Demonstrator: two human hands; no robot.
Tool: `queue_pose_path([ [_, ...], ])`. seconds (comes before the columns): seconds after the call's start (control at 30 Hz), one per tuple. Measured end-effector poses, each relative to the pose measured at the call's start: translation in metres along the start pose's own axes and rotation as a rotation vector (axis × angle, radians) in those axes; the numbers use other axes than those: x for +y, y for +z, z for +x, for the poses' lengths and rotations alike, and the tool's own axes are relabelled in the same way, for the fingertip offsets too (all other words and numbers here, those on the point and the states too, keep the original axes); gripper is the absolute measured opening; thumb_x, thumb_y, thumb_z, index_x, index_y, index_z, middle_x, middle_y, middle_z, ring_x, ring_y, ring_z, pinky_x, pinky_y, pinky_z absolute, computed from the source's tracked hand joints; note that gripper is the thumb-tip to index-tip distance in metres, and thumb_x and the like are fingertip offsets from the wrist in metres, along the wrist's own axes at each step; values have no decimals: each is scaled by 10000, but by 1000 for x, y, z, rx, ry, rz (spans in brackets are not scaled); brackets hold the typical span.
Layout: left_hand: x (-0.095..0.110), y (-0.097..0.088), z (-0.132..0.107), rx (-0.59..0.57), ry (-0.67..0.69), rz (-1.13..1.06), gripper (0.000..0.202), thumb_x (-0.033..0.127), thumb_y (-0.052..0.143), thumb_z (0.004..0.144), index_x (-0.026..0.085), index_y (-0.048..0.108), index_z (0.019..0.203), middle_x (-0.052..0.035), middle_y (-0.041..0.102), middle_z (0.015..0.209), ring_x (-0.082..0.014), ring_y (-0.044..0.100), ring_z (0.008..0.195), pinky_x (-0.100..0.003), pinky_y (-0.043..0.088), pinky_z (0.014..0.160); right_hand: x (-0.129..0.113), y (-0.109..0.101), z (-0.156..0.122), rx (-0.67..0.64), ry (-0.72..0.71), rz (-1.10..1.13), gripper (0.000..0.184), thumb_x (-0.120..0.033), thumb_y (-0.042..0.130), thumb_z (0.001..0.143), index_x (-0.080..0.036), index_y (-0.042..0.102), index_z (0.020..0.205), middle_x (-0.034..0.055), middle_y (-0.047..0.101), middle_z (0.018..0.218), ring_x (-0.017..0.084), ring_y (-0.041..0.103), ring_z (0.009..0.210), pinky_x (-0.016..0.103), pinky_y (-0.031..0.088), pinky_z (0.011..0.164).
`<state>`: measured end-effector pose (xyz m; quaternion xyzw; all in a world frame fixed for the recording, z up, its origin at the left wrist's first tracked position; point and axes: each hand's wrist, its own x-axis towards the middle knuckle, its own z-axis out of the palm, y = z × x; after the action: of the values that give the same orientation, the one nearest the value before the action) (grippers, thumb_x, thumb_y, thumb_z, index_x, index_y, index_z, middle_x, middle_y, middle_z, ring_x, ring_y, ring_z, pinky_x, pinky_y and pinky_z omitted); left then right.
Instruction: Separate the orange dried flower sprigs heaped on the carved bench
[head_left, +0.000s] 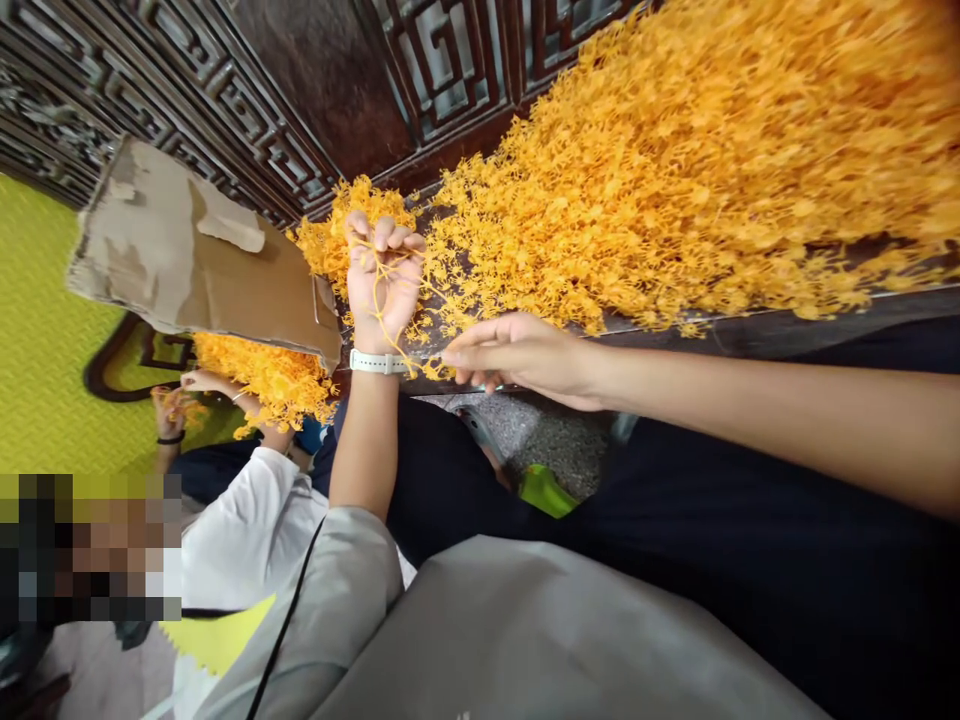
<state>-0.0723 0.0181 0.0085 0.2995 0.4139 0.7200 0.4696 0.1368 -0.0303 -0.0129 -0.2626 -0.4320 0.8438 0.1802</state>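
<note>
My left hand (385, 275), palm up with a pale watch strap on the wrist, curls its fingers around a thin orange artificial flower sprig (380, 300). The bare stems of the sprig fork across the palm and hang down past the wrist. My right hand (521, 358) is closed in a pinch at the lower end of that sprig, by a few small orange blossoms (435, 369). Its fingertips partly hide what they grip. Just beyond both hands lies a large heap of similar orange flowers (637, 200) on a dark wooden bench.
A torn cardboard box (255, 275) stands left of my left hand, with more orange flowers (274, 380) beside it. A co-worker in a white shirt (251, 520) sits at the left, hands on a small orange piece. Behind runs a carved dark wood lattice (442, 60).
</note>
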Motion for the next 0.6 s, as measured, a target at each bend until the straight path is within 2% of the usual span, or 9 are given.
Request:
queue_pose_path([
  [0.1,0,1,-2,-43,2,-96,245,176,473,1046,281,562,844,-25,571,776,-174,651,842,-284,573,922,5,5,0,-30,38,122,503,-556,956,769,-123,759,932,99,763,963,117,630,758,221,508,635],
  [0.17,0,2,-3,-59,8,-124,258,159,458,1049,276,551,838,-22,564,760,-170,641,814,-279,575,903,7,6,1,-33,25,107,457,-512,963,771,-123,747,878,86,759,902,110,625,730,223,503,645],
  [0.27,1,5,-4,-62,6,-123,322,57,382,1026,267,549,847,-13,539,742,-146,611,743,-254,563,863,9,3,4,-59,-42,-28,409,-470,960,770,-134,727,776,41,715,725,100,584,640,230,465,623],
  [0.37,1,6,-1,-20,-22,-74,336,1,384,1000,253,535,838,2,488,705,-129,554,654,-233,539,793,13,6,1,-153,-126,-236,323,-432,834,891,-162,732,745,15,688,623,120,579,572,252,465,606],
  [0.43,2,4,7,6,-3,-72,319,25,394,1020,242,506,815,7,445,681,-129,518,618,-238,527,758,20,13,-9,-323,-225,-437,224,-283,730,948,-174,754,754,22,723,649,145,640,605,269,491,646],
  [0.5,5,-3,16,32,48,-73,327,60,364,1049,239,496,810,2,439,685,-135,515,628,-253,527,774,26,23,-22,-612,-310,-675,172,-103,681,900,-179,796,797,51,806,785,180,731,724,283,505,704],
  [0.57,9,-11,24,81,92,2,331,109,349,1074,256,544,850,-7,482,714,-145,550,677,-264,533,816,26,29,-35,-893,-295,-828,254,-2,653,852,-184,829,845,77,849,925,207,786,855,283,511,740],
  [0.6,12,-14,26,103,101,56,322,139,362,1082,273,585,893,-11,509,731,-150,567,699,-267,535,829,22,29,-39,-957,-257,-831,260,-5,651,865,-185,838,866,83,853,958,209,793,885,279,514,745],
])
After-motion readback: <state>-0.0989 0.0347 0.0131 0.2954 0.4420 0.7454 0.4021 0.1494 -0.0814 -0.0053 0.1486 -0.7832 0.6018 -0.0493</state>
